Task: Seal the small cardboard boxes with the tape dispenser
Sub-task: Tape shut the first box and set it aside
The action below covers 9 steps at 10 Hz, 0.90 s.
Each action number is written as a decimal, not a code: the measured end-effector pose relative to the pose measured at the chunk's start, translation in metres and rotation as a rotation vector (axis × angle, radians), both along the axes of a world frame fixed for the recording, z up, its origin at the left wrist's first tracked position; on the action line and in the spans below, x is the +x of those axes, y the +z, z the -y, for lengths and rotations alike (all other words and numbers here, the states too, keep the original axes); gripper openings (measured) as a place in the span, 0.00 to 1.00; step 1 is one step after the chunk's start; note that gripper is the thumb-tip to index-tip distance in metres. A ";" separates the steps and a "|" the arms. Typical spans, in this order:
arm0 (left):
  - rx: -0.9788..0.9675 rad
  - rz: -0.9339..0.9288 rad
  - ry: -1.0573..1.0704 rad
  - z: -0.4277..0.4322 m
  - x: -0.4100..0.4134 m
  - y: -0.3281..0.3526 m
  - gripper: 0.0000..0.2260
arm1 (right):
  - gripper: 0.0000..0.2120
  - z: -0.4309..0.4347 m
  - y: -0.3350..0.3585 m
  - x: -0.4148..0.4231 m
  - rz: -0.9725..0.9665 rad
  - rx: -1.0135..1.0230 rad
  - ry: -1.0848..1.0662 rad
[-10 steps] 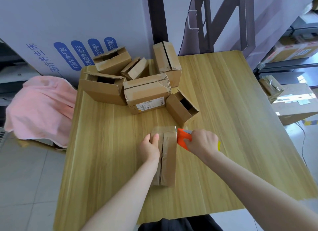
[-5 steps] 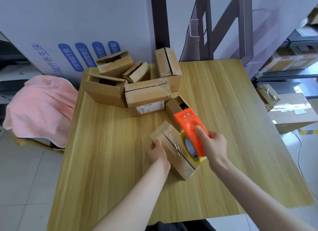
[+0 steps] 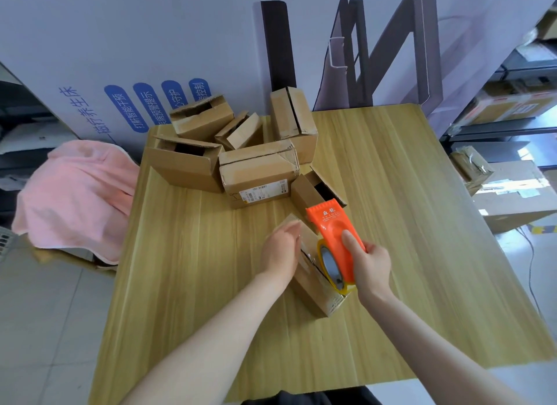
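the small box (image 3: 313,296) lies askew on the worktop (image 3: 422,254), seam side up. it looks light and thin-walled, likely to slide or dent under the tape's pull, so it is best steadied flat along its long side. the left grip (image 3: 280,251) rests there with fingers straight, clamped on nothing. over the box's right edge, the orange tape dispenser (image 3: 334,239) is wrapped firmly by the right grip (image 3: 367,266). beyond the box sits a heap of other boxes (image 3: 259,169), several unsealed.
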<state>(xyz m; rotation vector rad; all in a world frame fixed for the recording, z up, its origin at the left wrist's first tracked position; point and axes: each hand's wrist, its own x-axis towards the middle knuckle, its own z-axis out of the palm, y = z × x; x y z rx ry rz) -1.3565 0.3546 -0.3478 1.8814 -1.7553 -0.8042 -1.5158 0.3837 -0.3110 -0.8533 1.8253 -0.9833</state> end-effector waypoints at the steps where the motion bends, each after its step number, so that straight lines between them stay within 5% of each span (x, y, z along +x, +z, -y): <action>1: 0.034 0.056 0.045 0.007 -0.001 -0.006 0.15 | 0.24 -0.001 -0.002 0.001 0.010 -0.006 -0.012; 4: 0.258 0.257 -0.043 0.037 0.002 0.009 0.04 | 0.18 0.000 -0.002 0.000 0.053 -0.012 -0.050; 7: 0.501 0.345 -0.292 0.062 0.000 0.007 0.13 | 0.19 -0.002 0.001 0.003 0.058 -0.015 -0.026; 9: 0.527 0.296 -0.278 0.064 0.004 0.002 0.17 | 0.24 -0.005 0.003 0.007 0.032 0.001 -0.002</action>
